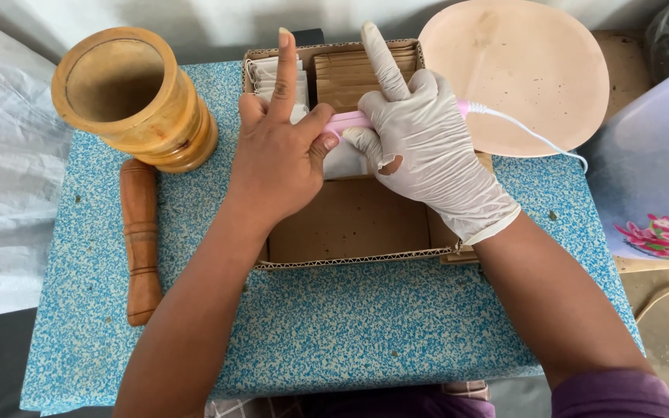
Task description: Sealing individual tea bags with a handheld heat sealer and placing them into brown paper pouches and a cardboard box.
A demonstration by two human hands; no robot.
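Two hands meet over a shallow cardboard box [350, 220] on the blue speckled table [350, 325]. The bare left hand [276, 159] and the gloved right hand [420, 143] both close their grip on a slim pink tool [348, 121] with a white cord [528, 131], pinching it between thumb and curled fingers above a pale packet [344, 161]. Each forefinger points straight up, away from the tool. Pressing evenly from both sides, wrists level, likely keeps the tool square across the packet. Brown and white packets stand stacked at the box's far end. A wooden mortar [129, 93] and pestle [141, 240] sit left.
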